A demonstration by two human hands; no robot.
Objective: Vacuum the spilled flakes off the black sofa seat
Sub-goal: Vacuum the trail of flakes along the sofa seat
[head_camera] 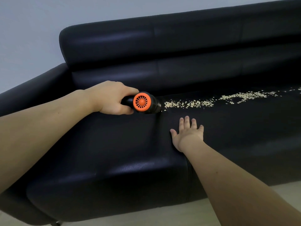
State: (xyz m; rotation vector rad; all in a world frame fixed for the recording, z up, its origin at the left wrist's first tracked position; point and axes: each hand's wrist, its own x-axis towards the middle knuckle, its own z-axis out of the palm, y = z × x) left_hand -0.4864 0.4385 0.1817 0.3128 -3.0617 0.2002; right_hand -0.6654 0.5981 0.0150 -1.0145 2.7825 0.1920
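Fingers (125,110) of L hand (109,97) grip vacuum (143,102); R hand (187,134) flat; pale flakes (228,98) strewn.

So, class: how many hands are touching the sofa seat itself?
1: the right hand rests flat on the seat, near the flakes. The left hand grips the vacuum instead.

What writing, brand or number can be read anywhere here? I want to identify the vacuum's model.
None can be read.
Handheld vacuum: orange vent cap and black body show no legible text; a pale mark near its nozzle is too blurred to read.
Black sofa, flakes, wall: no lettering.
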